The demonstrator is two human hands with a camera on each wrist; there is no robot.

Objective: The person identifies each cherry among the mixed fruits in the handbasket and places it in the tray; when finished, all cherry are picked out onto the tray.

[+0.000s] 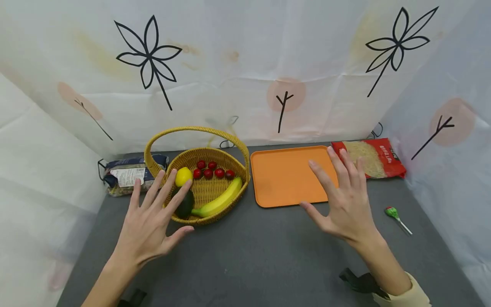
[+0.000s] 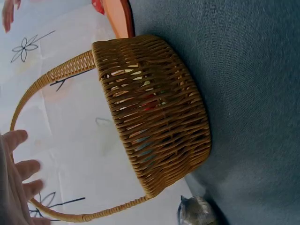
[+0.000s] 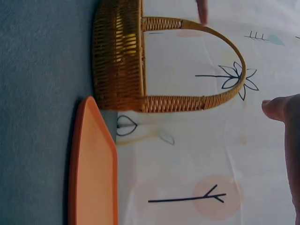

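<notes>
My left hand (image 1: 147,232) is spread with fingers apart in front of the wicker basket (image 1: 207,153), holding nothing; its fingertips overlap the basket's left side in the head view. In the left wrist view, the fingers (image 2: 28,169) show beside the basket's handle (image 2: 65,68). The basket holds a yellow lemon (image 1: 183,176), a dark green avocado (image 1: 186,204), a banana (image 1: 219,201) and several red cherries (image 1: 208,173). My right hand (image 1: 347,204), also spread and empty, hovers by the right part of the orange tray (image 1: 287,177); its thumb (image 3: 276,108) shows in the right wrist view.
A dark blue package with a white label (image 1: 128,175) lies left of the basket. Behind the right hand is a red package (image 1: 377,157) on the grey table (image 1: 245,264). A green lollipop (image 1: 392,212) lies at the right. White printed cloth (image 1: 238,55) surrounds the back and sides.
</notes>
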